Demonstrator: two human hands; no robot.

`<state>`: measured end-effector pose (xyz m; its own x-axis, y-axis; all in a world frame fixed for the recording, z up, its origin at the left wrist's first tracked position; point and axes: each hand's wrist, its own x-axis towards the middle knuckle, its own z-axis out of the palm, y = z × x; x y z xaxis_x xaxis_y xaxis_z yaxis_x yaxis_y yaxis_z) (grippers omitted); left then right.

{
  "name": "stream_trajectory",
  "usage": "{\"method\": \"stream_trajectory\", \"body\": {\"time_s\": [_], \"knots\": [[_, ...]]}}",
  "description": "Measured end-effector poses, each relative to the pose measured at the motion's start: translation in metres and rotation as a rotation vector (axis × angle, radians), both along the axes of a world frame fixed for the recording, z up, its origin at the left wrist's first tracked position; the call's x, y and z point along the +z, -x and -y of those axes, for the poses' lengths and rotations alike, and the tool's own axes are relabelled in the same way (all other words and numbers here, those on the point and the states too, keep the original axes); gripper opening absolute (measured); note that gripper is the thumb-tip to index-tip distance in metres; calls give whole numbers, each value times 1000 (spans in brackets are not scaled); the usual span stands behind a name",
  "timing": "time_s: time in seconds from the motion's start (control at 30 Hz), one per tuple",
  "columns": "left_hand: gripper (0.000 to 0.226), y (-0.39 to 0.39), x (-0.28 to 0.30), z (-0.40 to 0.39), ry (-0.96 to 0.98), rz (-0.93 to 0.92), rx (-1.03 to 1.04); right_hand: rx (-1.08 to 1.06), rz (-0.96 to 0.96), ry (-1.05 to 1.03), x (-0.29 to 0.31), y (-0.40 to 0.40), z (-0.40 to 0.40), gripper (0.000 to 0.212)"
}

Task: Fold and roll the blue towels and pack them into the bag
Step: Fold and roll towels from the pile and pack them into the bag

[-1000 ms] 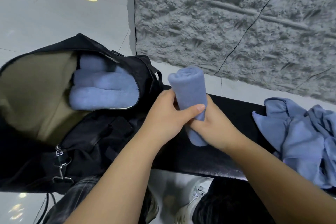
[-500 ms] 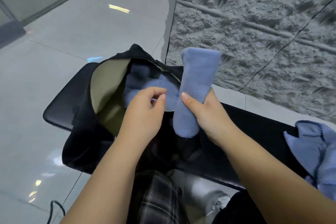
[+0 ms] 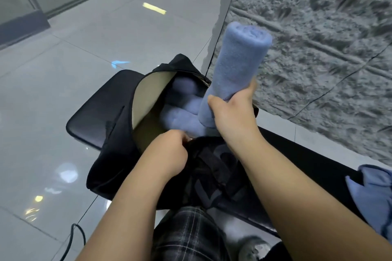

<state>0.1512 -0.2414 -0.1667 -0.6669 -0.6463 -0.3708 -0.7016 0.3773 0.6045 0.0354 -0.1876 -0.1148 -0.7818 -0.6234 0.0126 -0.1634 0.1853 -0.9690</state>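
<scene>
Rolled towel (image 3: 235, 70): standing upright above the bag's opening, right hand (image 3: 233, 112) grasping its lower part. Bag (image 3: 118, 144): black, lying open on the bench (image 3: 84, 121), rolled towels (image 3: 182, 112) sitting inside. Left hand (image 3: 167, 152): clutching the bag's near edge. Loose towel (image 3: 375, 195): lying far right on the bench.

Black bench (image 3: 89, 121), tiled floor (image 3: 84, 38)

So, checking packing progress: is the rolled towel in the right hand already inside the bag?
No, the right hand holds the rolled towel upright above the open bag.
</scene>
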Motion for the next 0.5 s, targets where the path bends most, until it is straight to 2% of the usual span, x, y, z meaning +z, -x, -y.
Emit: {"method": "stream_trajectory", "body": {"time_s": [0.2, 0.37, 0.5], "knots": [[50, -4, 24, -3, -211, -72, -256, 157, -204, -160, -35, -4, 4, 50], [41, -10, 30, -3, -318, -87, -292, 403, -279, -411, -41, 4, -13, 45], [30, -18, 42, 1, -272, 13, -310, 550, -409, -585, -28, 10, -13, 49]]}}
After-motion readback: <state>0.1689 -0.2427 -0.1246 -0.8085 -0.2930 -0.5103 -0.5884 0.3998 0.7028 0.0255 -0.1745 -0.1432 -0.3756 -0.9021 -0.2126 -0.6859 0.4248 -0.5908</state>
